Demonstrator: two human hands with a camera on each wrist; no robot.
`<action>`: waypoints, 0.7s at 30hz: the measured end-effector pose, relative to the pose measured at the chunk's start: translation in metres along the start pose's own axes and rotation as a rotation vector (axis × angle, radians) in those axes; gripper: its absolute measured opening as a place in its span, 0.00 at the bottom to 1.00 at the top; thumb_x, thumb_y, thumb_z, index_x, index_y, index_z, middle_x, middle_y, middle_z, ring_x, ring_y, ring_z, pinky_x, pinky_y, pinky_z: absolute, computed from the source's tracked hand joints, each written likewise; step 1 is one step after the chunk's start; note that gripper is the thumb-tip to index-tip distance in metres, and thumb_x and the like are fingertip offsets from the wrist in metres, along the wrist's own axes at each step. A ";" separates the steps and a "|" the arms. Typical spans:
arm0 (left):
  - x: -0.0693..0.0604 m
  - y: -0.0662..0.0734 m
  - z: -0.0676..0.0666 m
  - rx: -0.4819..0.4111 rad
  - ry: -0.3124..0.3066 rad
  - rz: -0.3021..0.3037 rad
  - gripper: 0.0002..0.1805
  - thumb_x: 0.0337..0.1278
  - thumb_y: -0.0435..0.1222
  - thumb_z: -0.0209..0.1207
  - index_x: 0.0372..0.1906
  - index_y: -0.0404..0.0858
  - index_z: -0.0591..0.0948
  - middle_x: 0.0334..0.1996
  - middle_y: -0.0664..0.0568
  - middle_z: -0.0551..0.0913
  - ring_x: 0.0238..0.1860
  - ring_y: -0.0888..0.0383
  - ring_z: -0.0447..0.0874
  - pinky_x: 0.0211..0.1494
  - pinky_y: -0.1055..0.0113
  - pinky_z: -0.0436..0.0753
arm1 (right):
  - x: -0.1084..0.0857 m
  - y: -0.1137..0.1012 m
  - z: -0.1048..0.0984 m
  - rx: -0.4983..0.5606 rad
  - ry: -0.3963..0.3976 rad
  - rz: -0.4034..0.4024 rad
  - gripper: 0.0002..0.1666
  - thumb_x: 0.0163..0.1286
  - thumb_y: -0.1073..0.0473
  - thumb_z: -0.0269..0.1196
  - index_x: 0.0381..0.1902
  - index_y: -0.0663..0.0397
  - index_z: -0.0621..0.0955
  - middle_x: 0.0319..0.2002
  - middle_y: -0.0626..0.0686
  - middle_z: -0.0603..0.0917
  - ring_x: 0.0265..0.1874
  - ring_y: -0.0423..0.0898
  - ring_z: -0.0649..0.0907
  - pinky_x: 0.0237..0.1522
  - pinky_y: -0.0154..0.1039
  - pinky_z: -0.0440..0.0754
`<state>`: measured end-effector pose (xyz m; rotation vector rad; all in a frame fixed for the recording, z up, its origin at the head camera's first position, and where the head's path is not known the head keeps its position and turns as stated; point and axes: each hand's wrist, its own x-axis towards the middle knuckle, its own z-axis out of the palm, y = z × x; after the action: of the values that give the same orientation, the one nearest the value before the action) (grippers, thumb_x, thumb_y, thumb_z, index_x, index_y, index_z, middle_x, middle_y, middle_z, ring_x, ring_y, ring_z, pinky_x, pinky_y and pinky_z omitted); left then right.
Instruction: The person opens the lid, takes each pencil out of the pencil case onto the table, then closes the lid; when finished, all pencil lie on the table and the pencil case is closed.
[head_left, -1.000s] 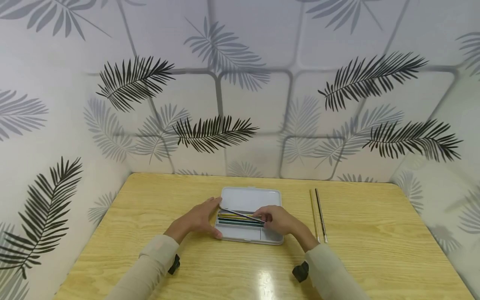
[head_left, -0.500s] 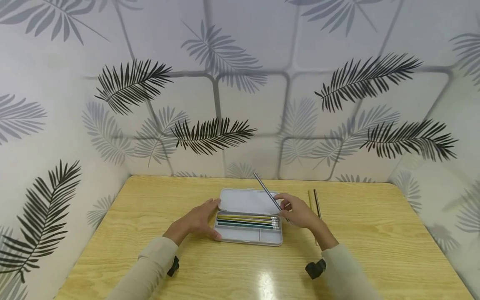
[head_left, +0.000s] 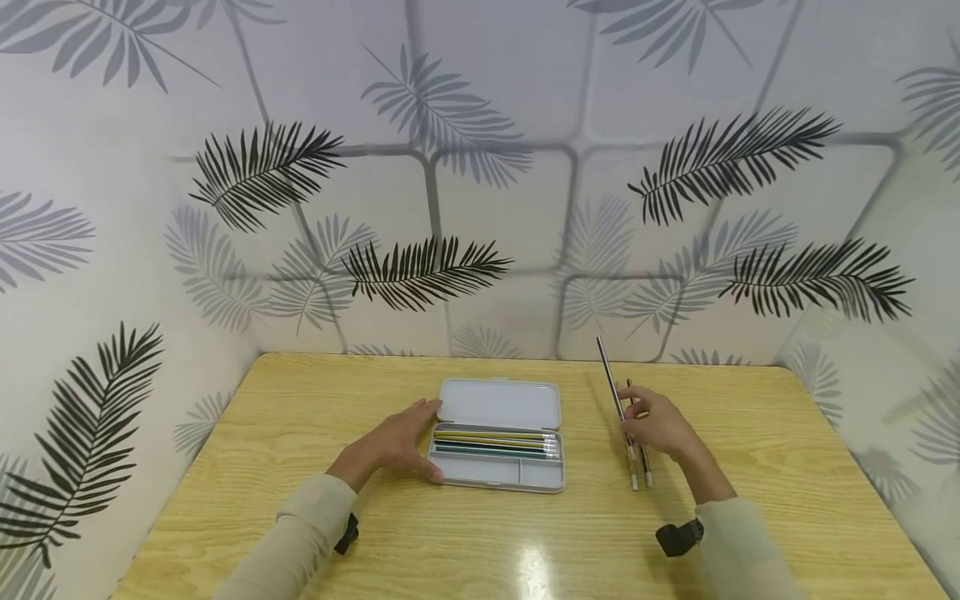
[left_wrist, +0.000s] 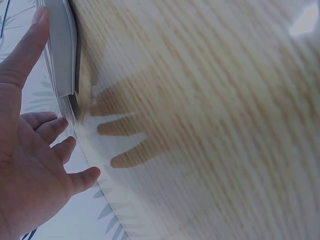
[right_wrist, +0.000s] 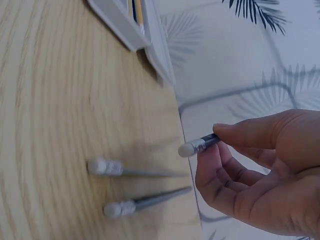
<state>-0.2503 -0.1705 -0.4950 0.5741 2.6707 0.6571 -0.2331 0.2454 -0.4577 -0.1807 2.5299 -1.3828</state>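
The right hand (head_left: 656, 421) pinches 1 pencil (head_left: 609, 375) close to its eraser end (right_wrist: 188, 149), the other end tipped up; just below lie 2 loose pencils (right_wrist: 155, 199), to the right of the open case (head_left: 472, 467); the left hand (head_left: 397, 437), fingers loosely extended, touches the case's left end, and that looks enough to steady it; to set the pencil down well, I'd level it first, keep its eraser toward the person like theirs, and lower it gently alongside without knocking them.
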 end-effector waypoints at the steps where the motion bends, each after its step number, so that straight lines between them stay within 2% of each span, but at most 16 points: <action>1: 0.000 0.000 0.000 -0.001 0.000 0.000 0.67 0.24 0.59 0.75 0.75 0.43 0.52 0.75 0.45 0.53 0.76 0.46 0.47 0.75 0.47 0.56 | -0.002 0.003 -0.002 0.004 0.002 0.014 0.31 0.66 0.70 0.57 0.65 0.72 0.63 0.40 0.64 0.75 0.28 0.46 0.79 0.30 0.43 0.83; 5: 0.000 0.000 0.000 -0.007 0.002 0.000 0.68 0.24 0.59 0.75 0.75 0.43 0.53 0.75 0.45 0.53 0.76 0.46 0.47 0.75 0.47 0.56 | -0.007 0.012 -0.010 0.046 0.008 0.070 0.34 0.64 0.71 0.60 0.65 0.73 0.61 0.39 0.63 0.76 0.30 0.46 0.81 0.36 0.48 0.85; 8: -0.001 0.001 0.000 -0.007 0.002 -0.002 0.68 0.24 0.59 0.75 0.75 0.43 0.53 0.75 0.45 0.53 0.76 0.46 0.47 0.74 0.47 0.57 | -0.011 0.019 -0.015 0.045 0.015 0.129 0.36 0.62 0.71 0.61 0.65 0.74 0.61 0.39 0.65 0.77 0.30 0.46 0.82 0.38 0.50 0.86; 12: 0.000 0.001 0.000 -0.007 0.002 -0.007 0.68 0.23 0.59 0.75 0.75 0.43 0.53 0.75 0.45 0.53 0.76 0.46 0.47 0.74 0.46 0.57 | -0.014 0.027 -0.020 -0.024 0.032 0.207 0.32 0.63 0.71 0.60 0.64 0.75 0.63 0.44 0.73 0.78 0.32 0.48 0.85 0.36 0.48 0.86; 15: 0.000 0.000 0.001 -0.005 -0.001 -0.007 0.68 0.23 0.59 0.75 0.75 0.44 0.52 0.75 0.45 0.52 0.76 0.46 0.47 0.74 0.46 0.57 | -0.015 0.033 -0.021 -0.060 0.047 0.248 0.32 0.60 0.72 0.60 0.62 0.76 0.65 0.46 0.76 0.78 0.30 0.50 0.86 0.34 0.46 0.87; 21: -0.001 0.001 0.001 -0.002 -0.001 -0.007 0.68 0.23 0.59 0.75 0.75 0.44 0.52 0.75 0.45 0.53 0.76 0.46 0.47 0.74 0.46 0.57 | -0.014 0.040 -0.018 -0.118 0.068 0.296 0.32 0.54 0.74 0.63 0.58 0.77 0.68 0.38 0.70 0.81 0.25 0.47 0.85 0.30 0.41 0.87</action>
<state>-0.2489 -0.1700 -0.4953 0.5650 2.6695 0.6569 -0.2237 0.2849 -0.4797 0.2159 2.5655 -1.1458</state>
